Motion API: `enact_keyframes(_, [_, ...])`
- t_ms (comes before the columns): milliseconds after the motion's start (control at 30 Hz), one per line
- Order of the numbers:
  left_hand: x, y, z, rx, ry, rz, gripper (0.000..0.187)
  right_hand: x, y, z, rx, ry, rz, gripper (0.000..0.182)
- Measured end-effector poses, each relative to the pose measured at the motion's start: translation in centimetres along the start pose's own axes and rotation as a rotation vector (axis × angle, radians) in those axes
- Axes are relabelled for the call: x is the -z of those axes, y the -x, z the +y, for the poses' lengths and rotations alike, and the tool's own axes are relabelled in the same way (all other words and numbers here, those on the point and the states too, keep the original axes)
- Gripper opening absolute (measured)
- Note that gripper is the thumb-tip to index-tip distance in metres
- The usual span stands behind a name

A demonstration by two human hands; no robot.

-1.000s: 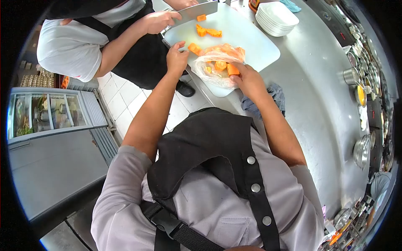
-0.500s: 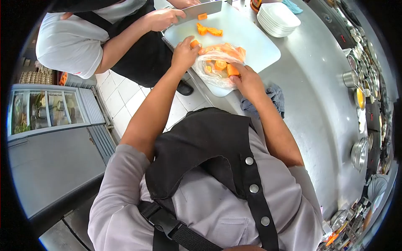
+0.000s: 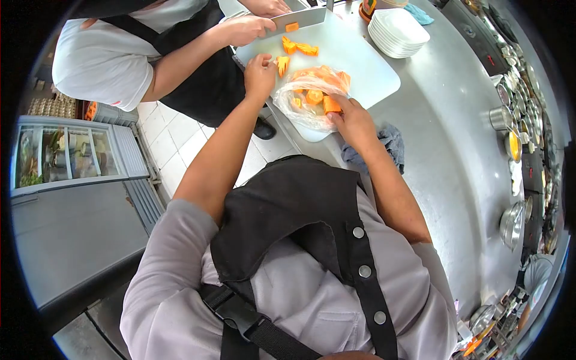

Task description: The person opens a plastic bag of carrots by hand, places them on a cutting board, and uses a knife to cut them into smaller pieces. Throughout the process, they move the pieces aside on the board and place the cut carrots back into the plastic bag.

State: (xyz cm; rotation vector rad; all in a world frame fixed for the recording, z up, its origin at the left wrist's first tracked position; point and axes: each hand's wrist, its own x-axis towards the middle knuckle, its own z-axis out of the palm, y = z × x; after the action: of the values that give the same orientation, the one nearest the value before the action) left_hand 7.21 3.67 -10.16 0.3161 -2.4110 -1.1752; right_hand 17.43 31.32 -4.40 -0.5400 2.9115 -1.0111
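Observation:
A clear plastic bag point(image 3: 289, 107) lies open on the white cutting board point(image 3: 375, 75) with several orange carrot chunks point(image 3: 314, 96) in it. My right hand point(image 3: 354, 120) is at the bag's right side, thumb and fingers closed around a carrot chunk point(image 3: 331, 104) at its mouth. Left of the bag, my left hand point(image 3: 260, 78) hovers over the board's edge, fingers bent and apart. Just beyond its fingertips stands a carrot piece point(image 3: 282, 66), which appears free of them. More cut carrot point(image 3: 300, 47) lies farther up the board.
A co-worker's hand point(image 3: 249, 30) holds a wide knife point(image 3: 306, 21) over the board's far end, beside a carrot block point(image 3: 292, 27). White plates point(image 3: 399, 30) are stacked on the steel counter point(image 3: 444, 138). A grey cloth point(image 3: 390, 147) lies near my right wrist.
My left hand has drawn back slightly left, and the carrot piece it held now stands turned on the board. The co-worker's knife has shifted right. My right hand has barely moved.

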Motion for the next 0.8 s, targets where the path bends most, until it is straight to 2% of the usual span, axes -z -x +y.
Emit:
enact_keyframes(67, [1.9,2.0,2.0,-0.083,-0.112,-0.108,0.026,0.0,0.0,0.1,-0.01,-0.034,0.005,0.046])
enact_keyframes(233, [2.9,3.6,2.5,-0.224,-0.138,-0.249,0.033,-0.2,0.0,0.2,0.006,-0.041,0.01,0.046])
enact_keyframes(300, [3.0,3.5,2.7,-0.111,-0.167,-0.368,0.039,-0.2,-0.1,0.3,0.012,-0.023,0.005,0.045])
enact_keyframes(400, [3.2,3.3,2.9,-0.089,-0.229,-0.409,0.044,-0.2,-0.1,0.3,0.003,-0.007,-0.004,0.045])
enact_keyframes(533, [4.2,2.9,3.8,-0.117,-0.216,-0.419,0.047,-0.1,-0.1,0.2,-0.009,0.004,-0.006,0.046])
enact_keyframes(600, [5.4,3.6,5.6,0.084,-0.004,-0.291,0.038,-0.2,0.2,0.1,-0.024,0.012,-0.012,0.047])
enact_keyframes(633, [5.6,4.5,6.1,0.081,-0.005,-0.299,0.038,-0.3,0.4,0.0,-0.027,-0.01,0.013,0.052])
enact_keyframes(700, [6.4,6.9,7.2,-0.29,0.131,-0.118,0.023,-0.6,0.8,0.3,-0.041,-0.035,0.034,0.056])
enact_keyframes(733, [7.6,8.2,9.8,-0.412,0.057,-0.199,0.011,-0.9,1.0,0.7,-0.03,-0.127,0.065,0.058])
enact_keyframes(767, [7.5,9.2,10.2,-0.495,0.134,-0.342,0.011,-1.2,1.2,0.9,-0.021,-0.219,0.094,0.061])
enact_keyframes(800, [7.0,9.7,10.5,-0.566,0.072,-0.443,0.014,-1.3,1.3,0.9,-0.036,-0.22,0.089,0.061])
